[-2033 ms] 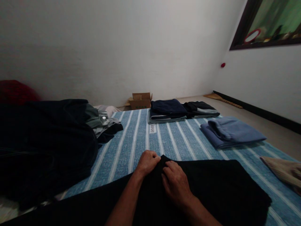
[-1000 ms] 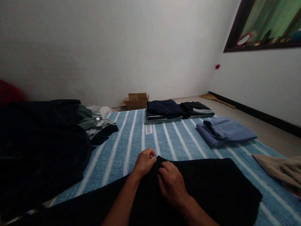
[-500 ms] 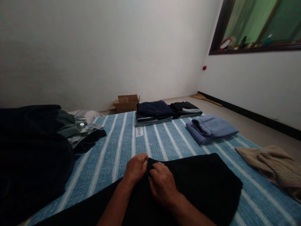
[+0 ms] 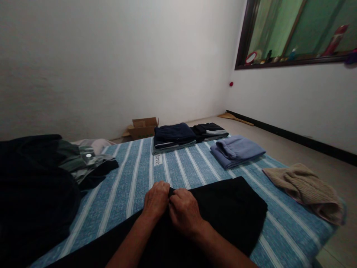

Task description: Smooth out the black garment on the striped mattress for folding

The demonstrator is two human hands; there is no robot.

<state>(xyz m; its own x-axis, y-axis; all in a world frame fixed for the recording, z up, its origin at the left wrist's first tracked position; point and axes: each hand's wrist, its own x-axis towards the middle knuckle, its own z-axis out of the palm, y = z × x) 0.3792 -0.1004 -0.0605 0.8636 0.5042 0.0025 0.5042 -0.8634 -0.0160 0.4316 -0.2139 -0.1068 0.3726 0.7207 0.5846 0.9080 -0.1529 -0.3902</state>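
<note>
Black trousers [image 4: 223,208] lie spread across the striped bed in front of me, one long part running off to the lower left. My left hand [image 4: 156,199] is closed on their far edge, near the middle. Close beside it, almost touching, my right hand [image 4: 184,208] has its fingers curled and closed on the same edge. A small peak of black cloth stands up between the two hands. The fingertips are partly hidden by the cloth and knuckles, and the dark fabric hides its own folds.
Folded dark clothes [image 4: 175,134] and a black-and-grey folded pile [image 4: 210,131] sit at the bed's far edge. Nearer are folded blue-grey trousers [image 4: 237,150] and a tan cloth [image 4: 304,190]. A dark clothes heap [image 4: 33,193] lies left. Behind the bed stands a cardboard box [image 4: 143,128].
My right hand has moved in to the left and gripped the edge beside my left hand. The view has turned slightly to the right.
</note>
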